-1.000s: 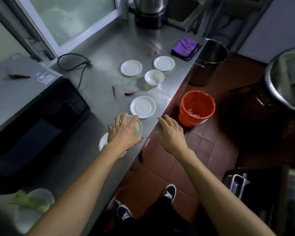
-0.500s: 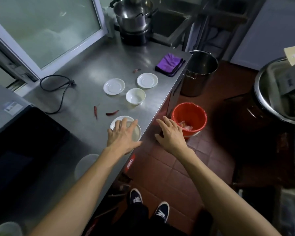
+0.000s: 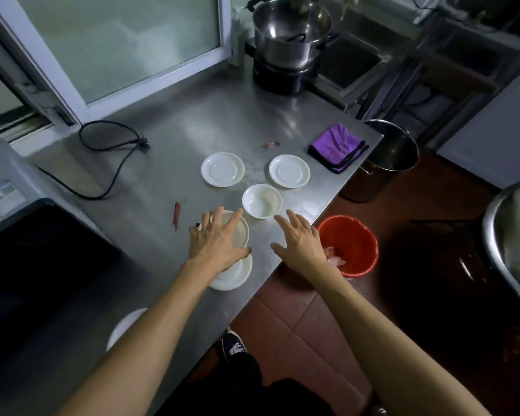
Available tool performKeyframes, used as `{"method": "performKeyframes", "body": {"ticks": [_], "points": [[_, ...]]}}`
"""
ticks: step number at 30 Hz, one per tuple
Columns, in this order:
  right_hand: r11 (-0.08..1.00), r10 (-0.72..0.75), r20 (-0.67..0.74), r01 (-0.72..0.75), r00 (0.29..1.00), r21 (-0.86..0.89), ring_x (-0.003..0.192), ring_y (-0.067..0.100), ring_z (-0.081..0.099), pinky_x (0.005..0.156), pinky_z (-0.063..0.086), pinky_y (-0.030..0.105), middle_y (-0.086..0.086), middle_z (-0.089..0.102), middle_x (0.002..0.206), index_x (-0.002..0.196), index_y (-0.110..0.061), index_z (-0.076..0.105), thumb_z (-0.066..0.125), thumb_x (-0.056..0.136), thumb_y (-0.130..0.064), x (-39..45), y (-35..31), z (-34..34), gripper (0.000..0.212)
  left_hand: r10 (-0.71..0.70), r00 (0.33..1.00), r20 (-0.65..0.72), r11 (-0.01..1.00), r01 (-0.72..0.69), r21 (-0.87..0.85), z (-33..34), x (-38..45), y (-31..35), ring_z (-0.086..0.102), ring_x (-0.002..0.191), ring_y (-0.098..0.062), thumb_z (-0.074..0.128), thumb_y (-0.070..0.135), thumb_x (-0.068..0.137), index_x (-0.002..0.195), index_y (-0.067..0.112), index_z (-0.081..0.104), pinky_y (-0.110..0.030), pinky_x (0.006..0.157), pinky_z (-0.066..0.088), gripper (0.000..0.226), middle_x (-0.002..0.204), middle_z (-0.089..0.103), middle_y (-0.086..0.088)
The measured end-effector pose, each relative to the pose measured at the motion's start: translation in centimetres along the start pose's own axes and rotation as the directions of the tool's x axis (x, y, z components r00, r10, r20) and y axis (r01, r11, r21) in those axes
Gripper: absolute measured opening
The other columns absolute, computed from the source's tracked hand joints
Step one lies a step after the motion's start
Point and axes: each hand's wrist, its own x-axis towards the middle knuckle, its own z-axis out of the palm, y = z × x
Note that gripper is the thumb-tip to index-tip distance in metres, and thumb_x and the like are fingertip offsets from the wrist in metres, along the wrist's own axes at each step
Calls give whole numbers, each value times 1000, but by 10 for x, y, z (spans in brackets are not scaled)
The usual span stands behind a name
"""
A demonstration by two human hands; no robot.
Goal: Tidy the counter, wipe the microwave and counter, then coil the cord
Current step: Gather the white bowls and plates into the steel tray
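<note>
Trouble we foresee: left hand (image 3: 215,243) gripping a bowl (image 3: 237,232) over its saucer (image 3: 233,276), right hand (image 3: 299,241) spread empty, one slip chips crockery.

The left hand (image 3: 218,243) has carried its bowl (image 3: 237,232) forward, seemingly onto a saucer (image 3: 233,276); the right hand (image 3: 297,244) reached further over the counter (image 3: 174,175).

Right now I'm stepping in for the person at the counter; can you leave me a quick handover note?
Left hand: gripping a white bowl over a saucer.
Right hand: open above the counter edge, holding nothing.
Loose: two saucers, another bowl, chillies, purple cloth, uncoiled cord.
Done: no stack yet.
Left: gather dishes, clear chillies, wipe, coil cord.
</note>
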Motion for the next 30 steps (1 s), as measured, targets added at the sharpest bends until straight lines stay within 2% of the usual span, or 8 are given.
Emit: {"method": "performKeyframes", "body": {"ticks": [7,14,19,23,26,30], "points": [[997,-64,65,67,996,-42,152,29,9,118,19,52,7,9,167,155,-29,22,63,92,-44,57,-9,-5,76,-67,998,4,997,67,-27,-12,37,-13,23,142,-30,67,70,75,155,39,18,-54,106,35,98,156,23,-5],[976,-150,187,176,971,-129,153,31,-3,120,12,55,5,-3,167,156,-33,13,62,90,-55,120,-3,4,85,-179,984,-11,984,180,15,-3,63,-11,27,140,-30,66,73,73,153,40,22,-54,111,27,97,155,25,-4],[945,-233,279,285,931,-160,153,33,-10,120,10,60,3,-10,167,157,-35,8,63,87,-61,157,7,13,92,-291,955,57,957,291,13,7,76,0,24,142,-32,68,72,73,153,41,19,-57,107,36,99,157,21,-4],[908,-314,331,383,890,-167,152,35,-14,119,7,64,3,-12,166,156,-36,7,63,84,-63,181,14,19,95,-389,917,88,920,391,2,15,85,10,19,145,-33,70,70,71,153,43,17,-59,107,35,101,159,18,-5],[884,-376,371,449,849,-133,152,36,-11,118,11,64,3,-10,167,156,-37,8,65,82,-65,193,18,23,97,-455,885,97,889,458,-7,20,87,17,15,147,-32,69,70,73,153,43,17,-59,108,33,98,160,17,-5],[859,-441,347,501,828,-105,149,36,6,112,28,58,3,7,164,151,-37,19,68,77,-63,200,20,24,93,-529,841,116,844,535,-28,26,83,23,13,147,-33,66,69,76,152,43,18,-60,107,30,94,160,14,-6]]}}
